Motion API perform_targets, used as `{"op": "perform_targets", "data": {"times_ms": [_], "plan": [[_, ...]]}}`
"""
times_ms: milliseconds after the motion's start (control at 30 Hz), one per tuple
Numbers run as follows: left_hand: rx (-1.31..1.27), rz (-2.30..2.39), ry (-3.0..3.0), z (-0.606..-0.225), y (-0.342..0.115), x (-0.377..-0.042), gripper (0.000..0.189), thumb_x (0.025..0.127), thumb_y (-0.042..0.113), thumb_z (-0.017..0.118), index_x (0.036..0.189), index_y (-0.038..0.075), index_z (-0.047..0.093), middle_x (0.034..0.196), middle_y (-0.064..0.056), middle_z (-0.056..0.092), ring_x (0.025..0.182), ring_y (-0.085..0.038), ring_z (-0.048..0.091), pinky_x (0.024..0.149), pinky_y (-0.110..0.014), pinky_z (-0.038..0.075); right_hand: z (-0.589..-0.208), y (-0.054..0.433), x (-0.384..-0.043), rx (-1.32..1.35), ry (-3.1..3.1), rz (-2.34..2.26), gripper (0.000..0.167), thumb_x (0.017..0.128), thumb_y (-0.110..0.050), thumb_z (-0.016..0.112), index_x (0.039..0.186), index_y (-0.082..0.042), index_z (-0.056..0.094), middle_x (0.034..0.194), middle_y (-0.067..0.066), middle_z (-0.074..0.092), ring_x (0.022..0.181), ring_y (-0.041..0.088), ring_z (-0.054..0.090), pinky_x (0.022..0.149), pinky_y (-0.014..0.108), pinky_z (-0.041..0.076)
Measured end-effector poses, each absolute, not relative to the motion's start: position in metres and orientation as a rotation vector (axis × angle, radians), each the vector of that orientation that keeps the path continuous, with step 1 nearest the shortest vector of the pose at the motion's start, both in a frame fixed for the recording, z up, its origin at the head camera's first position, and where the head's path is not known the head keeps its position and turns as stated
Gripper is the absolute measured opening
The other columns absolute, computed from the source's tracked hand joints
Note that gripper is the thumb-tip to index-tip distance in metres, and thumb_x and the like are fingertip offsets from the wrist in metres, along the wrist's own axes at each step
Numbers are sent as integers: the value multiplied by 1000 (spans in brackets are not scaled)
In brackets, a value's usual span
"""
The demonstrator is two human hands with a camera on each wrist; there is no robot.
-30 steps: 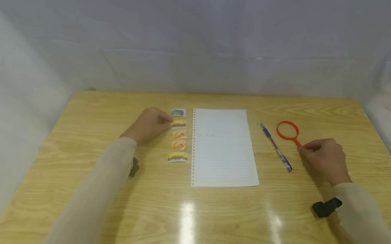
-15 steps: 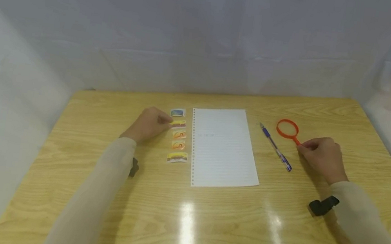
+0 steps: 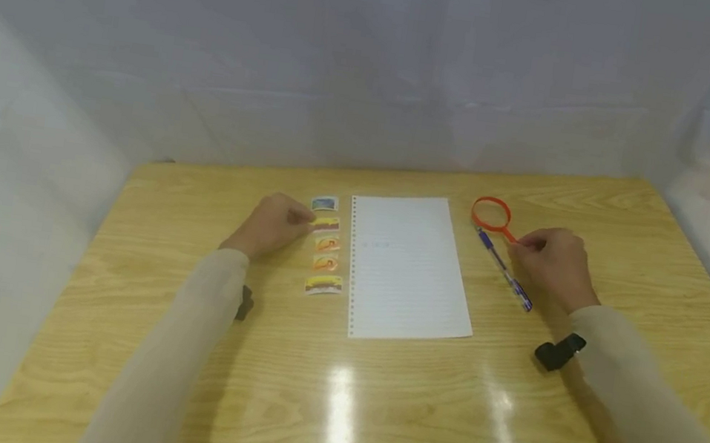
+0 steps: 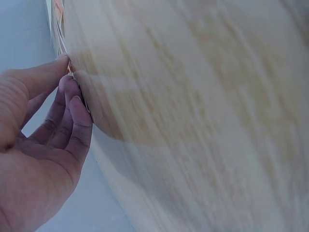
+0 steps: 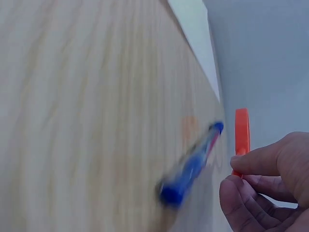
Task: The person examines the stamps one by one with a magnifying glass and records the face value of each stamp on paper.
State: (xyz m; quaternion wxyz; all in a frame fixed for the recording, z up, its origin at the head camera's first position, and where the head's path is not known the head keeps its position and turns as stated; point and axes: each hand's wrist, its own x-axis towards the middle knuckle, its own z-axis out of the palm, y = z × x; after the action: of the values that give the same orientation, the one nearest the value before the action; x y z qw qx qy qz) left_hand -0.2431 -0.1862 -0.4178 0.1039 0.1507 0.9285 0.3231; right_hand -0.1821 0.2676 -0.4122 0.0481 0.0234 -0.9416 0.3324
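Observation:
My right hand (image 3: pixel 554 266) pinches the handle of a red magnifying glass (image 3: pixel 507 234), its lens ring raised beyond the fingers in the right wrist view. Just below the ring lies a blue-and-clear pen (image 3: pixel 502 268), whose tip nearly meets the ring in the head view. With thumb and fingertips, my left hand (image 3: pixel 270 225) pinches the left edge of a yellow-and-brown stamp (image 3: pixel 327 225). That stamp is second from the top in a column, below a blue stamp (image 3: pixel 325 203). Under it follow two orange stamps (image 3: pixel 328 244) and another yellow-and-brown one.
A lined sheet of paper (image 3: pixel 411 281) with punched holes lies between the stamps and the pen, faint writing near its left side. The wooden table (image 3: pixel 279 391) ends at a pale cloth backdrop (image 3: pixel 366 133). Each wrist wears a black strap mount (image 3: pixel 560 352).
My right hand has carried the magnifying glass left and slightly away from me, bringing its ring over by the pen's tip. My left hand stays at the same stamp.

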Motion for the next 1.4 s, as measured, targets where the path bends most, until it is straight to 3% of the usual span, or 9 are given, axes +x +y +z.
{"op": "perform_targets", "data": {"times_ms": [500, 833, 1400], "plan": [[441, 928, 2754, -418, -184, -245, 24, 97, 13, 69, 118, 3, 73, 126, -17, 69, 114, -32, 65, 102, -47, 52, -409, 193, -205, 253, -2858, 1123, 18, 91, -8, 69, 96, 7, 76, 88, 19, 73, 81, 30, 65, 69, 38, 53], [453, 899, 2766, -419, -184, -245, 24, 97, 14, 69, 119, 3, 73, 127, -16, 68, 116, -32, 63, 104, -47, 50, -411, 148, -221, 373, -2943, 1025, 16, 91, -9, 72, 97, 6, 76, 94, 19, 74, 90, 32, 66, 82, 45, 54], [457, 872, 2770, -414, -182, -242, 25, 97, 13, 69, 118, 1, 73, 126, -18, 68, 116, -33, 63, 105, -47, 49, -416, 91, -221, 534, -2945, 1010, 13, 89, -8, 74, 95, 3, 76, 94, 16, 75, 90, 30, 70, 84, 41, 58]]}}
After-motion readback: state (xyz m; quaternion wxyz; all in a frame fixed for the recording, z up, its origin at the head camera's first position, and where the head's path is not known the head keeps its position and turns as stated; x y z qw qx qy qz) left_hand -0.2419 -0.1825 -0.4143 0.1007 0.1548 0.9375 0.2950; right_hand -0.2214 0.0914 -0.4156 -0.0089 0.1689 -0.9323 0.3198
